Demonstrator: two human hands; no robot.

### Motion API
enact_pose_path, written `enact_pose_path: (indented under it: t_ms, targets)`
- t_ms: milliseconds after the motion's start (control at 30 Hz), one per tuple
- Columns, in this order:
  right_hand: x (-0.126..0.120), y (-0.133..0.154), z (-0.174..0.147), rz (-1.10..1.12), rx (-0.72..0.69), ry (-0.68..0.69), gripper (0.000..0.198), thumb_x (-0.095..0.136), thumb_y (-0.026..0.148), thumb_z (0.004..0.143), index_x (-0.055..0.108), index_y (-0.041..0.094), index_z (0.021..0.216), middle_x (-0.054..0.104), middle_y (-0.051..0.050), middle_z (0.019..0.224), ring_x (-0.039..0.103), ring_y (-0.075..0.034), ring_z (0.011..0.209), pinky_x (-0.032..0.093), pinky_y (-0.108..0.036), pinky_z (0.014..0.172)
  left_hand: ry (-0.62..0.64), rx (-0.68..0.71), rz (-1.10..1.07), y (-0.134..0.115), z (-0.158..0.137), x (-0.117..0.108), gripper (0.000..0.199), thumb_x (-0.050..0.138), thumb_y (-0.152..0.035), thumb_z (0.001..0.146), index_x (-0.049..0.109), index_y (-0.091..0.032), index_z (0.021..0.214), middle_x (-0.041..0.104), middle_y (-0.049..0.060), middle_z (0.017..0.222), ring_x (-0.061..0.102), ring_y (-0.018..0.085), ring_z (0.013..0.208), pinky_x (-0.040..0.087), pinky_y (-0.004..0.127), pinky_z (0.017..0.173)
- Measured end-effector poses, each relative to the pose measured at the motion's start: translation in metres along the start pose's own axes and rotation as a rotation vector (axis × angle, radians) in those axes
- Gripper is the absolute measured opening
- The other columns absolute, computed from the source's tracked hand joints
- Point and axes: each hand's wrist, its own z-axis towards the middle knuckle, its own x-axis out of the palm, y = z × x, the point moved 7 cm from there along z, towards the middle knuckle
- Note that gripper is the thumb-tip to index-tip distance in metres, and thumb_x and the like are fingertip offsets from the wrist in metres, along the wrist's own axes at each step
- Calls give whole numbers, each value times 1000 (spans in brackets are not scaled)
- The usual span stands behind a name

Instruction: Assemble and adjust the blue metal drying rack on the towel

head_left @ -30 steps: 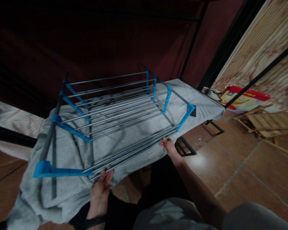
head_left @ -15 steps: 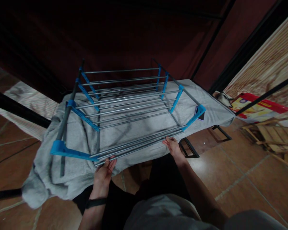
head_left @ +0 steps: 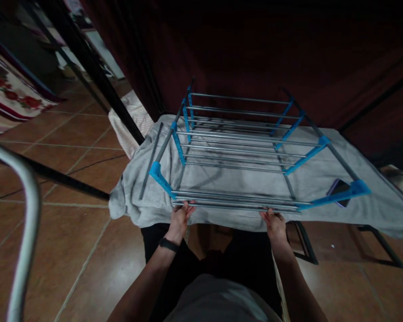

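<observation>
A partly assembled drying rack (head_left: 240,136) with grey metal tubes and blue plastic brackets lies on a grey blanket (head_left: 211,219). Along its near side, several metal rods run close together. My left hand (head_left: 180,217) is closed on the left end of the nearest metal rod (head_left: 228,207), thumb and fingers pinching it from below and in front. Near the rod's other end, my right hand (head_left: 274,222) grips it too, fingers partly hidden. This rod lies just in front of the blue brackets; whether it touches them I cannot tell.
A separate grey tube (head_left: 151,161) lies left of the rack. A phone (head_left: 339,191) rests on the blanket beneath the right blue bracket. Dark frame posts (head_left: 97,76) and a curved white pipe (head_left: 32,210) stand on the left. A dark red curtain (head_left: 242,49) hangs behind.
The view has turned left, so the rack and blanket appear farther right and more level. Both hands keep their hold on the near rod.
</observation>
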Motion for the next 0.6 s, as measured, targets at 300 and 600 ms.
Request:
enact_pose_path:
  t_ms: [300, 600]
  targets:
    - [-1, 1, -11, 22, 6, 51, 39, 89, 37, 66, 53, 23, 72, 67, 4, 73, 70, -14, 70, 65, -35, 85, 11, 33, 76, -2, 9, -4, 28, 85, -25, 79, 58, -17, 78, 71, 2, 68, 74, 16, 65, 64, 34, 78]
    - [3, 9, -11, -12, -12, 170, 38, 91, 38, 60, 59, 22, 74, 69, 2, 81, 72, -16, 81, 63, -38, 93, 60, 18, 215, -7, 7, -5, 37, 86, -41, 77, 61, -14, 78, 75, 11, 72, 74, 19, 64, 62, 29, 67]
